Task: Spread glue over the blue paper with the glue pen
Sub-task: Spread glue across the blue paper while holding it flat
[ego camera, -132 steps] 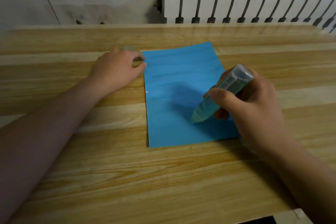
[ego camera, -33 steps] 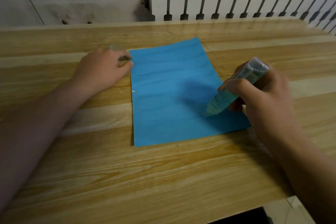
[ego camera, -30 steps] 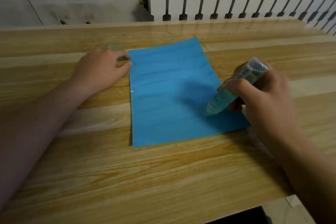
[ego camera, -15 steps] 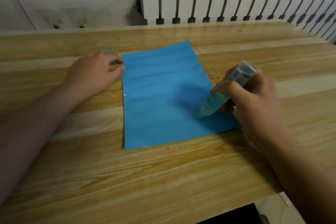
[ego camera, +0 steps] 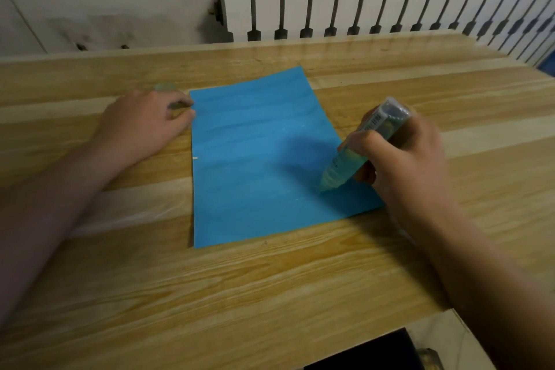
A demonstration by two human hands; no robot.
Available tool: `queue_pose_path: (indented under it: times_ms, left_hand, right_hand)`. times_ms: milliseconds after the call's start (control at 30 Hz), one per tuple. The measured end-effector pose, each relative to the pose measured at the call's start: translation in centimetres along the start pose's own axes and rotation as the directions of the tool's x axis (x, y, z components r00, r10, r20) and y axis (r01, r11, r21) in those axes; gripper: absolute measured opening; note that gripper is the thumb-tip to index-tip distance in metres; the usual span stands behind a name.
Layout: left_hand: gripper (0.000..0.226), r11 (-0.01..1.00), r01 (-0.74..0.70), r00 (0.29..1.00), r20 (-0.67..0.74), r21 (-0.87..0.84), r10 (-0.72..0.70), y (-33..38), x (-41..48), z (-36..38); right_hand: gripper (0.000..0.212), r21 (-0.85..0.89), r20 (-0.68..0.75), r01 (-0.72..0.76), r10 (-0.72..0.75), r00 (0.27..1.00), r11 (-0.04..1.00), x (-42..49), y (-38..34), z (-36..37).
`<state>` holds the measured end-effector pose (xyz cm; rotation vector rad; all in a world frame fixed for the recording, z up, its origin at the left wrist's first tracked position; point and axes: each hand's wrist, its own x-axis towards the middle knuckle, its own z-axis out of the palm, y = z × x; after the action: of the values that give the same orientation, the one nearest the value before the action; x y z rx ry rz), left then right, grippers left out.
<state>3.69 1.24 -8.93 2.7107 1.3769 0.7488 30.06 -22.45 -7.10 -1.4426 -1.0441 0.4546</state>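
Grips the one glue pen (ego camera: 362, 146) in the right hand (ego camera: 411, 159), fingers wrapped round the barrel, tip down on the near-right part of the single blue paper (ego camera: 255, 159), flat on the counter (ego camera: 270, 294). Rests the left hand (ego camera: 141, 126) at the sheet's far-left corner, fingers curled; cannot tell whether round anything.

barcode label on glue pen (ego camera: 365, 146), print blurred, no text readable

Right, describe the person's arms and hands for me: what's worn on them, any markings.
The left forearm and right forearm are bare all the way to the picture's edge, with no sleeve showing. The left hand and right hand wear no gloves. No watch, bracelet or ring is visible, and no markings show in the dim light.
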Motion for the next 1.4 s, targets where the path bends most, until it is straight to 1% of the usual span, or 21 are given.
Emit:
queue_pose_path:
  times_ms: [100, 367, 533, 800, 1033, 1400]
  left_hand:
    - [0.030, 1.000, -0.008, 1.000, -0.002, -0.004, 0.008, -0.1, -0.1, 0.0]
    - [0.029, 1.000, -0.012, 1.000, -0.026, -0.005, 0.012, -0.4, 0.0, 0.2]
    - [0.029, 1.000, -0.013, 0.999, -0.033, 0.008, 0.013, -0.5, 0.0, 0.2]
    - [0.031, 1.000, -0.008, 1.000, -0.022, 0.013, 0.008, -0.6, 0.1, 0.2]
    - [0.037, 1.000, -0.006, 1.000, -0.015, 0.008, 0.007, -0.5, 0.0, 0.0]
    - [0.035, 1.000, 0.002, 1.000, -0.020, 0.008, -0.002, -0.6, 0.0, 0.1]
  right_hand:
    - [0.026, -0.003, -0.001, 0.000, 0.000, 1.000, 1.000, 0.0, -0.1, -0.1]
    - [0.017, -0.019, -0.003, 0.027, -0.027, 1.000, 0.999, 0.0, -0.1, -0.1]
    - [0.023, -0.057, -0.016, 0.022, -0.023, 1.000, 0.998, 0.1, 0.0, -0.2]
    - [0.022, -0.062, 0.006, 0.026, -0.025, 1.000, 0.998, 0.0, -0.3, -0.6]
    - [0.018, -0.022, 0.019, 0.031, -0.030, 0.999, 0.999, 0.1, -0.1, -0.8]
    - [0.016, 0.003, 0.019, 0.021, -0.021, 1.000, 1.000, 0.1, 0.0, -1.2]
